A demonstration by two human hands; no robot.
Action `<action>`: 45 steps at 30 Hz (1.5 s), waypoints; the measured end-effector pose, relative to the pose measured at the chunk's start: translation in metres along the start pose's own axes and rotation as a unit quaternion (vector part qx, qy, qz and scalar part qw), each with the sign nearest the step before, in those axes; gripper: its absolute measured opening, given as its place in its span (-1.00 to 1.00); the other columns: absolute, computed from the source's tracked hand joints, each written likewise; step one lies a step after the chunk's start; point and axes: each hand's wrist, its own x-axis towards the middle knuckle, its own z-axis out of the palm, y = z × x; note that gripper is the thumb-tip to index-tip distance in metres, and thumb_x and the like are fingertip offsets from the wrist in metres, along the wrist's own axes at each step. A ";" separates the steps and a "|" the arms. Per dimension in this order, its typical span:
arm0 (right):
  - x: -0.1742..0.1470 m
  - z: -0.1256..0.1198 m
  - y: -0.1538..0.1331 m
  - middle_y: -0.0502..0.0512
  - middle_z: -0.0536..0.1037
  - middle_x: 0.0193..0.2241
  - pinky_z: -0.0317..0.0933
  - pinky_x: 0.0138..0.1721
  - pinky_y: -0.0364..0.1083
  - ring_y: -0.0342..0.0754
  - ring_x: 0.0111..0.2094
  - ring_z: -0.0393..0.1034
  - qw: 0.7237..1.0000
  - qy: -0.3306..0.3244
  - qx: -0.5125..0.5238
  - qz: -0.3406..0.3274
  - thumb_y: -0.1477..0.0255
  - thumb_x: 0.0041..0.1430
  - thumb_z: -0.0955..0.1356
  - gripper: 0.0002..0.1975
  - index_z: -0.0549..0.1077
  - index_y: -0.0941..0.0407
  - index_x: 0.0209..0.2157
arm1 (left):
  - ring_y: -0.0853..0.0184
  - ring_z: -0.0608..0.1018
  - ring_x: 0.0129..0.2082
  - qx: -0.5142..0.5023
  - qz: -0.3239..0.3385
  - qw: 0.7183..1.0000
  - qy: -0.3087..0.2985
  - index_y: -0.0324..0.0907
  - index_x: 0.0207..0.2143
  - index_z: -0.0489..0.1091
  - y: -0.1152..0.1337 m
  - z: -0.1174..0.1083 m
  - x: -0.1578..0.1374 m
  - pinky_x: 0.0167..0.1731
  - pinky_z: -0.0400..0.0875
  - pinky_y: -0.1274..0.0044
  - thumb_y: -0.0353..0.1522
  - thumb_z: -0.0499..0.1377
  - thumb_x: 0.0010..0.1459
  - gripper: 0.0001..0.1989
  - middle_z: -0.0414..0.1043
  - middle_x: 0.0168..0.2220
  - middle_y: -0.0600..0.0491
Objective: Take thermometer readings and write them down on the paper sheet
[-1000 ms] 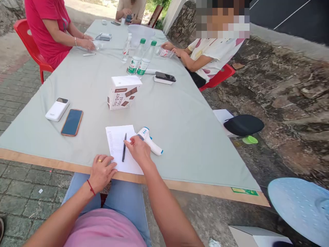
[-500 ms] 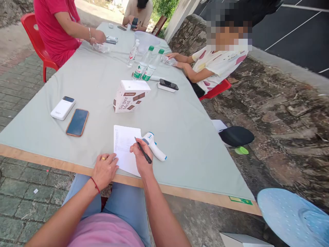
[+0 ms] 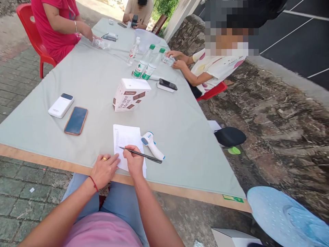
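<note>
A black pen point(image 3: 149, 156) is pinched in my right hand point(image 3: 135, 162), its tip over the left part of a white paper sheet point(image 3: 130, 135). Fine print or writing runs along the sheet's left side, too small to read. My left hand point(image 3: 105, 169) lies flat at the table's front edge, its fingertips on the sheet's lower left side. Just right of the paper rests a white and blue infrared thermometer point(image 3: 153, 145). Beyond the sheet stands a white and brown "Super Meal" box point(image 3: 131, 96).
Left on the table point(image 3: 185, 137) lie a white power bank point(image 3: 61, 105) and a phone point(image 3: 76, 120). Green-capped bottles point(image 3: 149, 67) stand behind the box, with another phone point(image 3: 167, 84) to their right. Three other people sit around the table. A light-blue hat point(image 3: 285, 216) is at lower right.
My right hand has moved left across the paper, and the pen has turned to lie more sideways. My left hand stays in place. The view has shifted slightly.
</note>
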 end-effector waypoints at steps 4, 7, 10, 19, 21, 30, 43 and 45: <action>0.001 0.001 0.008 -0.12 0.36 -0.67 0.20 -0.45 -0.09 -0.13 -0.59 0.25 0.998 -0.003 -0.058 0.004 0.26 -0.08 0.35 -0.82 0.35 0.07 -0.47 | 0.19 0.45 -0.17 -0.009 -0.002 1.000 0.000 -0.09 -0.04 0.39 0.001 0.001 0.000 -0.26 0.20 0.33 -0.41 0.08 0.28 -0.77 0.40 0.13 0.03; -0.001 0.000 0.015 -0.07 0.40 -0.60 0.22 -0.41 -0.08 -0.10 -0.52 0.28 0.995 0.003 -0.098 -0.023 0.28 -0.11 0.34 -0.84 0.34 0.07 -0.50 | 0.19 0.45 -0.19 -0.007 -0.004 1.000 -0.010 -0.11 0.00 0.37 0.002 0.003 -0.001 -0.26 0.20 0.33 -0.40 0.07 0.29 -0.75 0.38 0.14 0.01; -0.001 0.000 0.019 -0.08 0.38 -0.61 0.20 -0.43 -0.08 -0.10 -0.53 0.26 0.991 -0.010 -0.127 -0.031 0.31 -0.11 0.33 -0.87 0.33 0.06 -0.52 | 0.19 0.45 -0.19 -0.013 -0.011 1.000 -0.009 -0.12 0.03 0.36 0.002 0.005 -0.002 -0.26 0.22 0.34 -0.39 0.07 0.29 -0.73 0.37 0.15 -0.02; -0.001 -0.003 0.028 -0.09 0.35 -0.62 0.19 -0.43 -0.10 -0.11 -0.53 0.23 0.983 -0.030 -0.158 -0.094 0.31 -0.02 0.30 -0.86 0.31 0.07 -0.54 | 0.22 0.46 -0.22 0.020 -0.023 0.999 -0.018 -0.20 0.05 0.34 0.006 0.006 -0.004 -0.27 0.31 0.35 -0.36 0.08 0.30 -0.71 0.36 0.15 -0.07; -0.002 -0.004 0.029 -0.09 0.35 -0.62 0.19 -0.43 -0.10 -0.11 -0.53 0.23 0.982 -0.037 -0.161 -0.097 0.32 -0.01 0.30 -0.86 0.32 0.07 -0.54 | 0.23 0.46 -0.23 0.032 -0.021 0.999 -0.020 -0.22 0.05 0.35 0.006 0.004 -0.004 -0.28 0.31 0.35 -0.35 0.09 0.29 -0.70 0.37 0.15 -0.05; -0.002 -0.004 0.030 -0.09 0.34 -0.62 0.17 -0.43 -0.10 -0.11 -0.53 0.22 0.979 -0.049 -0.175 -0.096 0.34 0.01 0.29 -0.87 0.30 0.07 -0.54 | 0.22 0.46 -0.22 0.025 -0.022 0.999 -0.022 -0.23 0.05 0.35 0.006 0.004 -0.003 -0.27 0.33 0.34 -0.36 0.11 0.27 -0.69 0.37 0.15 -0.04; -0.002 -0.003 0.030 -0.08 0.34 -0.63 0.18 -0.44 -0.10 -0.11 -0.54 0.23 0.979 -0.018 -0.173 -0.102 0.31 0.01 0.28 -0.85 0.30 0.07 -0.55 | 0.22 0.45 -0.22 0.027 -0.017 0.999 -0.007 -0.23 0.02 0.37 0.006 0.006 -0.004 -0.29 0.32 0.35 -0.35 0.09 0.29 -0.72 0.36 0.16 -0.03; -0.001 -0.003 0.030 -0.09 0.34 -0.63 0.18 -0.44 -0.10 -0.11 -0.53 0.23 0.979 -0.020 -0.176 -0.102 0.32 0.01 0.29 -0.86 0.30 0.07 -0.55 | 0.23 0.45 -0.24 0.027 -0.017 0.999 -0.006 -0.23 0.01 0.37 0.006 0.005 -0.004 -0.30 0.32 0.35 -0.35 0.09 0.29 -0.73 0.37 0.16 -0.02</action>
